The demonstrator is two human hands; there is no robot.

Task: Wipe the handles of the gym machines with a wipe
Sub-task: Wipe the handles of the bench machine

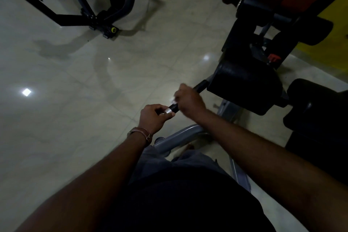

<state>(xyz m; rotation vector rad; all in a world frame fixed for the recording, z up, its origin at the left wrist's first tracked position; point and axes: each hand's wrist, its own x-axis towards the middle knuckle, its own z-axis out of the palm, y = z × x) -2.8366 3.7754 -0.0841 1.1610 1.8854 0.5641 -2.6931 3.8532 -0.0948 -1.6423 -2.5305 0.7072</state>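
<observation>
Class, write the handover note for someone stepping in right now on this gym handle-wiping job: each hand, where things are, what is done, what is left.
Left hand: gripping the near, metal-capped end of the black handle, steadying it.
Right hand: curled round the same handle further along, with a bit of pale wipe showing at its fingers; the hand is blurred.
The handle runs up to the black pad of the grey-framed machine.
Done: this handle is mid-wipe; how much is covered cannot be told.
Left: finish this handle, then the other machines' handles, such as the black-framed machine across the floor.

Glossy tile floor (75, 81); matt padded seat (244, 84).
</observation>
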